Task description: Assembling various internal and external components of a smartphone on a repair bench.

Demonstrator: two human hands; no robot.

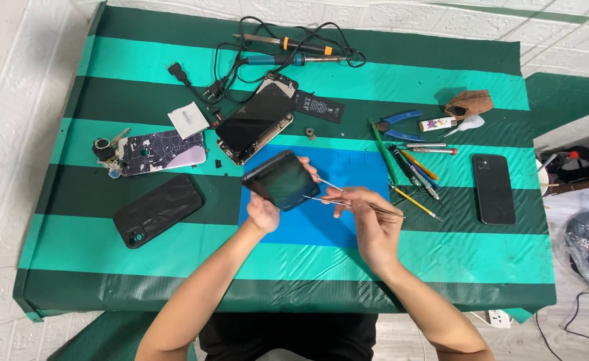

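Observation:
My left hand [263, 212] holds a dark phone body [281, 180] tilted above a blue work mat [348, 175]. My right hand [369, 220] pinches thin metal tweezers [338, 195] whose tips reach the phone's right edge. Behind the held phone lies an opened phone with its screen [253, 122] lifted, and a black battery [320, 106] beside it.
A green striped cloth [107, 241] covers the table. Two soldering irons [287, 52] with cables lie at the back. A black case [157, 210] and a patterned case [163, 151] sit left. Screwdrivers and pliers [411, 157] lie right, next to a black phone [493, 188].

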